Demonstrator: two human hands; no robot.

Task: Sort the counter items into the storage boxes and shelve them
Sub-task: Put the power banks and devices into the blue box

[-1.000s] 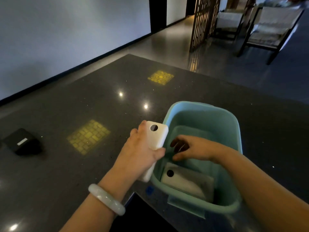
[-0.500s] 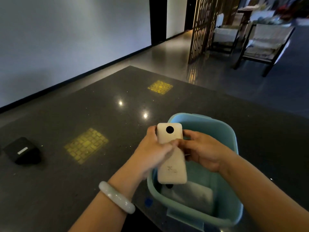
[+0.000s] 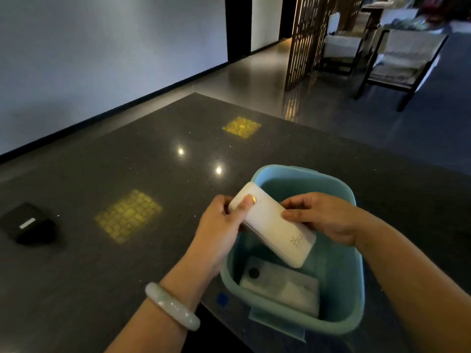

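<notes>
fingers, left hand (image 3: pixel 219 225): curled round the upper end of a white power bank (image 3: pixel 274 229), thumb (image 3: pixel 246 203) pressed flat on its top face over a small round amber spot. fingers, right hand (image 3: pixel 322 216): bent, pinching the same power bank along its far long edge near mid-length, thumb tip (image 3: pixel 289 214) on the face. both hands grasp the one item between them.

white power bank: slim, rounded corners, tilted with the end under the left thumb highest and the opposite end dipping below the rim into the box; faint "35w" marking near the low end. held clear of the box floor.

storage box (image 3: pixel 353 312): light blue plastic, open top, directly beneath both sets of fingers, standing on the counter at its near edge. a flat tab juts from its near rim.

second power bank (image 3: pixel 283 286): white, dark round spot at one end, lying flat on the box floor below the held one, not touching it.

counter (image 3: pixel 127 263): dark speckled stone, glossy, two bright light reflections beyond the left fingers, two yellow patterned patches to their left and far side.

black box (image 3: pixel 28 224): small, with a pale strip on top, resting on the counter well to the left of the left fingers.

bangle (image 3: pixel 170 305): pale, on the left wrist.

small blue mark (image 3: pixel 222 299): on the counter edge just beside the box's near left corner.
</notes>
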